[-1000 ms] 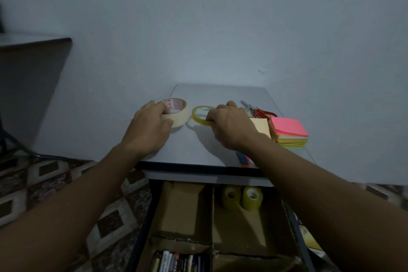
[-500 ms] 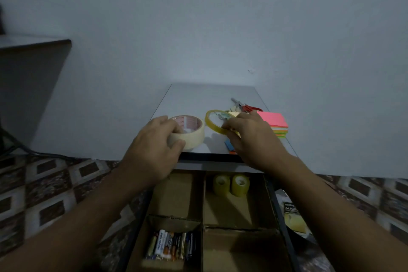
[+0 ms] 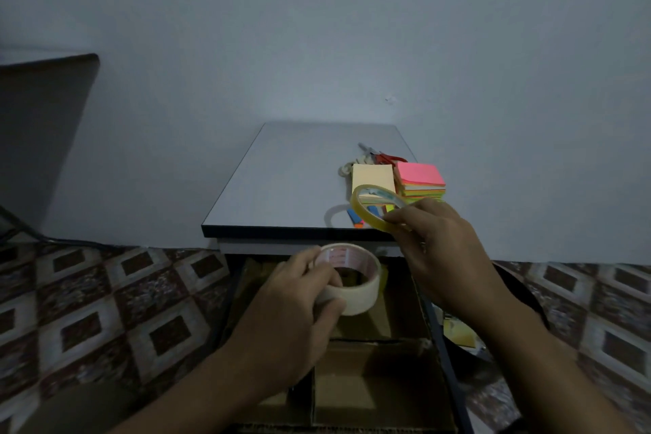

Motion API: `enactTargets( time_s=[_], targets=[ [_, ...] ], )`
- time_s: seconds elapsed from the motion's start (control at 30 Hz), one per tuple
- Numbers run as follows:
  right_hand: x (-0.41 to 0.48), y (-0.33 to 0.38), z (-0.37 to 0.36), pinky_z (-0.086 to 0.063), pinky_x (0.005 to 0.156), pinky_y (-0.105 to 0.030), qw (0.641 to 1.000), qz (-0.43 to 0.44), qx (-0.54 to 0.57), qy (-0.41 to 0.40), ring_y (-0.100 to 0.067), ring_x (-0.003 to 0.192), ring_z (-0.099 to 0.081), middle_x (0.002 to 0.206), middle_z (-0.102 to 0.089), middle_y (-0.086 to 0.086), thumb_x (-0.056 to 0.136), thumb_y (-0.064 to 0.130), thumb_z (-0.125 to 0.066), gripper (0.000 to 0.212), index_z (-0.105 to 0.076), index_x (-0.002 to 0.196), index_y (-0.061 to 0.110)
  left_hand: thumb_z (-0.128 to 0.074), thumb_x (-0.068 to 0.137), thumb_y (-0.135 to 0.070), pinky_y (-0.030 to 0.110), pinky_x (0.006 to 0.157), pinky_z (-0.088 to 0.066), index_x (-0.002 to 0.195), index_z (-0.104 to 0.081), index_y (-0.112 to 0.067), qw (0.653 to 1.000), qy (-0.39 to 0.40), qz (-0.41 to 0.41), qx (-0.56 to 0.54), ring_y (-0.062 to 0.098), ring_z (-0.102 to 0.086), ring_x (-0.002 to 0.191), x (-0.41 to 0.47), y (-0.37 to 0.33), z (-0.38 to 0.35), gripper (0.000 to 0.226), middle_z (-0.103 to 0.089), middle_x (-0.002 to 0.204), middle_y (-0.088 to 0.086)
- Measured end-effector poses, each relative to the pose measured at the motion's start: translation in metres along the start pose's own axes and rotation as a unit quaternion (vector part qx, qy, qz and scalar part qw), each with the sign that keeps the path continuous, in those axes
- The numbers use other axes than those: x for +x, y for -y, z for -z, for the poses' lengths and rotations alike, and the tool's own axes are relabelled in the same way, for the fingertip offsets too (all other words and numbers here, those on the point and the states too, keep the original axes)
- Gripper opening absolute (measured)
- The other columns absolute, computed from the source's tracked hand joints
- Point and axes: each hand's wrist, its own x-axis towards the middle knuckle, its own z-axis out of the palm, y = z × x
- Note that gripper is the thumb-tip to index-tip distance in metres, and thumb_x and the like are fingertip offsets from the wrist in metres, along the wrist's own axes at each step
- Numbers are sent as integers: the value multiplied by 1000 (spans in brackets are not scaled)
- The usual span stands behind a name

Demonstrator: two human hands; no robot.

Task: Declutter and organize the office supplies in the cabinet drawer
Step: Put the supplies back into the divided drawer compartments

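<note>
My left hand (image 3: pixel 292 310) grips a wide cream masking tape roll (image 3: pixel 355 278) in the air above the open drawer (image 3: pixel 384 384). My right hand (image 3: pixel 440 250) pinches a thin yellow clear-tape roll (image 3: pixel 370 208) by its lower rim, tilted, over the cabinet top's front edge. The drawer below has cardboard dividers. Both hands hide much of its back compartments.
On the cabinet top (image 3: pixel 289 183) lie a pale yellow note pad (image 3: pixel 372 176), a pink-topped stack of coloured sticky notes (image 3: pixel 419 180), red-handled scissors (image 3: pixel 382 156) and a small blue-and-orange item (image 3: pixel 355 218). A dark round bin (image 3: pixel 518 303) stands right of the drawer on the tiled floor.
Both hands have lifted their tape rolls off the cabinet top and drawn them toward me. The cream roll now hangs over the drawer, hiding the two small yellow rolls seen earlier.
</note>
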Motion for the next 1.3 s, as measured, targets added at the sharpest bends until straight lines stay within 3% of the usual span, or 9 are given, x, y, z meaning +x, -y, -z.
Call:
enactTargets(
  time_s=[0.13,0.4,0.5,0.6,0.73,0.93,1.03,1.17,1.3],
  targets=[
    [-10,2,5,-29,70,-10,1000,-4,-4,8,-10,97,-47,106,-60,1,93,19,-64,24,-70,116,20,-57,97,-37,5,94,-31,106,-59,-34,999,46,6,-11,-8,-32,127,3,0,-24,9,-41,143,-16],
    [-13,-3,11,-34,71,-19,1000,-8,-12,24,-15,99,-50,107,-60,-1,95,21,-63,24,-70,118,19,-57,96,-31,17,78,-42,109,-63,-28,983,156,87,30,5,-50,105,33,20,-76,14,-46,124,-11],
    [-14,-8,12,-38,72,-27,999,-3,-11,29,-20,98,-52,103,-60,-2,95,19,-63,22,-71,115,19,-62,92,-29,25,81,-48,120,-65,-28,971,204,110,54,12,-53,104,42,30,-92,28,-47,122,-6],
    [-14,-11,11,-41,72,-29,999,-5,-17,34,-20,98,-52,103,-60,-2,96,20,-61,22,-71,116,19,-66,90,-24,37,85,-55,108,-68,-20,957,242,133,91,21,-57,100,50,32,-102,19,-49,121,1],
    [-14,-13,10,-41,74,-29,999,-8,-19,37,-20,99,-52,106,-60,-3,97,21,-59,23,-70,117,20,-73,86,-29,32,73,-48,104,-67,-12,938,285,152,124,24,-59,96,60,32,-107,25,-53,122,7],
    [-13,-10,7,-39,76,-25,999,-14,-16,39,-16,102,-50,108,-60,0,98,24,-58,24,-69,119,22,-73,87,-32,34,79,-48,118,-63,-15,916,333,138,177,29,-58,107,68,39,-116,37,-53,126,11],
    [-13,-9,9,-39,76,-25,999,-14,-18,41,-14,102,-49,108,-60,1,98,24,-58,25,-69,119,22,-74,86,-33,34,80,-52,121,-62,-19,913,347,130,171,26,-58,105,70,37,-113,40,-53,123,8],
    [-17,-10,12,-41,74,-28,999,-14,-19,47,-16,101,-50,107,-60,2,97,22,-59,24,-70,118,23,-70,88,-31,27,60,-48,95,-62,-24,935,316,124,100,12,-59,78,67,33,-99,13,-59,101,-2],
    [-21,-13,10,-35,71,-21,997,-13,-20,69,-11,95,-46,102,-57,7,96,22,-60,24,-70,117,25,-59,95,-37,36,80,-56,91,-66,-25,959,272,66,46,8,-57,90,57,37,-72,14,-55,102,-8]
  ],
)
